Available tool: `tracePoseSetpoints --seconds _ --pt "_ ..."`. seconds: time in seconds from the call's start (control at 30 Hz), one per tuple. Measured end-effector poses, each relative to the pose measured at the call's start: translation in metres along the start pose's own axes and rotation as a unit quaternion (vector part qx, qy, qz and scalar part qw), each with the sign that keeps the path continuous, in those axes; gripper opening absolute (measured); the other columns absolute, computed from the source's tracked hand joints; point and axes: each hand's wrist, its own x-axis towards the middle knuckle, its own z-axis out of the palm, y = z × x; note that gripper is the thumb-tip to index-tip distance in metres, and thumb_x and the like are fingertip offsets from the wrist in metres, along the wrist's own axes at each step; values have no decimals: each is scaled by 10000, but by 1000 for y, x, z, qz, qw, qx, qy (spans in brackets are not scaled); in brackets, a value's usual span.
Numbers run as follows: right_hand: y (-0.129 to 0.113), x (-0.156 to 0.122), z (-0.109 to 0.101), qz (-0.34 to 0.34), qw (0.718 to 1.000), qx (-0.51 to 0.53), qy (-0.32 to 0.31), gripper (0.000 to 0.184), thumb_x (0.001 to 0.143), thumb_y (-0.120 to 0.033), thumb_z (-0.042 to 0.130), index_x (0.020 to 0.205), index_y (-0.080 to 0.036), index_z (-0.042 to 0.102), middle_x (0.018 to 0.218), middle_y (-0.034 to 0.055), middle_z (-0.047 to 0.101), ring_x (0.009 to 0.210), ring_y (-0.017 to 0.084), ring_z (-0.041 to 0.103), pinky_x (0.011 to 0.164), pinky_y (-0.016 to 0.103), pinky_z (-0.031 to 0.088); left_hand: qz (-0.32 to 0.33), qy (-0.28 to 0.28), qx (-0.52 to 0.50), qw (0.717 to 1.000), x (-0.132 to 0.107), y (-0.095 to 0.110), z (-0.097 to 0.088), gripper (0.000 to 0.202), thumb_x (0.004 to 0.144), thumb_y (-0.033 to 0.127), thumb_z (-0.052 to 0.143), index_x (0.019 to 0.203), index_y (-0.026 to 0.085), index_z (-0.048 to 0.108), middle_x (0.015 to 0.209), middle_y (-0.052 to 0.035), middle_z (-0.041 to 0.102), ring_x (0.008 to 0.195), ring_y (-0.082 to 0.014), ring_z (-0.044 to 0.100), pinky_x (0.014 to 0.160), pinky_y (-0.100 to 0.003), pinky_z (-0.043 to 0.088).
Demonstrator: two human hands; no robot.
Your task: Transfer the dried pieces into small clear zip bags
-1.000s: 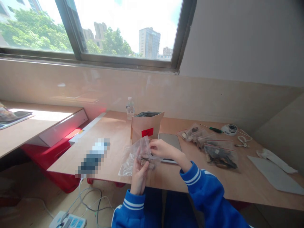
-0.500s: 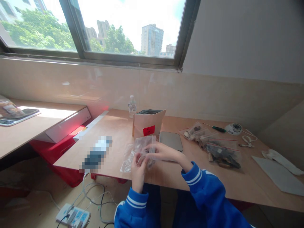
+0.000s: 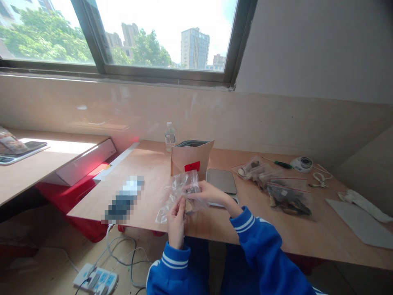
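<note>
Above the table's front edge, my left hand point(image 3: 176, 215) pinches the rim of a clear plastic bag point(image 3: 183, 182) between thumb and fingers. My right hand point(image 3: 208, 192) is closed on the same bag from the right, its fingertips partly behind the film. A light brown piece point(image 3: 190, 206) shows through the plastic between my hands; its kind is unclear. More crumpled clear plastic point(image 3: 163, 213) lies on the tabletop just left of my left hand. Behind the bag stands an open brown paper pouch point(image 3: 181, 162) with a red label.
Right of the pouch lies a flat scale point(image 3: 221, 181). Farther right are filled zip bags point(image 3: 288, 198), a green-handled screwdriver point(image 3: 283, 164), a white dome camera point(image 3: 302, 164) and a grey sheet point(image 3: 357, 223). A water bottle point(image 3: 170, 137) stands behind; a power strip point(image 3: 95, 280) lies on the floor.
The bag has been lifted and spread taller, and the brown piece now shows more clearly through it. My right hand has shifted slightly left; my left hand now pinches the rim.
</note>
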Motion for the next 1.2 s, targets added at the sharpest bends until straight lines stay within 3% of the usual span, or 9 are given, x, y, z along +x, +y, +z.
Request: tracePoseSetpoints --seconds 0.1,0.2,0.27,0.4,0.67,0.8,0.97,1.07,1.2 --pt "-3 1 3 -7 1000 -8 -9 391 769 -372 644 1094 -155 661 1071 68 682 969 233 625 819 323 494 14 9 2 1000 -3 4 2 475 689 433 704 1071 180 579 854 -49 706 724 -166 663 621 -258 522" --pt "-3 1 1 -7 999 -34 -27 388 766 -377 653 1095 -170 661 1033 53 695 933 222 636 811 310 489 29 5 11 1000 -5 8 2 371 670 427 720 878 162 563 673 -6 666 576 -130 619 550 -230 500" --pt "-5 0 -2 -16 998 -55 -38 368 761 -382 662 1066 -177 675 1017 41 700 945 226 631 833 310 476 42 -14 20 999 -5 11 1 341 667 430 719 776 156 547 653 -10 655 591 -133 616 556 -226 496" --pt "-8 -1 -4 -42 997 -58 -29 312 774 -385 647 985 -162 698 968 41 708 934 231 628 813 308 475 42 -31 4 999 -5 12 3 328 679 432 710 785 163 555 725 -25 671 667 -154 634 586 -233 493" --pt "-8 4 -9 -48 997 -2 64 277 741 -347 667 920 -141 710 906 70 708 765 174 630 658 266 502 5 26 -83 996 -6 13 7 397 627 463 743 780 166 530 713 14 638 640 -100 592 622 -224 477" --pt "-40 0 -29 -92 987 48 122 278 750 -347 659 938 -147 698 844 62 695 678 135 610 584 238 497 5 48 -113 992 -6 17 7 440 569 456 781 798 164 544 700 27 622 629 -89 588 621 -216 481" --pt "-101 19 -70 -206 953 -18 221 239 764 -274 637 962 -151 694 839 47 677 621 90 554 572 212 461 -11 58 -110 992 -2 22 0 493 517 462 804 818 168 548 760 18 649 657 -99 614 579 -199 489" --pt "-125 46 -88 -208 944 -135 218 187 774 -184 594 916 -128 702 763 35 665 556 77 517 539 207 427 -24 49 -108 993 0 25 -4 518 497 460 814 828 169 542 803 6 663 651 -104 617 559 -203 494" --pt "-132 76 -96 -201 922 -288 160 198 749 -61 559 848 -123 718 769 35 677 604 87 545 605 215 424 -12 57 -95 994 3 25 -10 512 498 460 815 817 156 553 744 15 646 599 -83 585 537 -189 480"
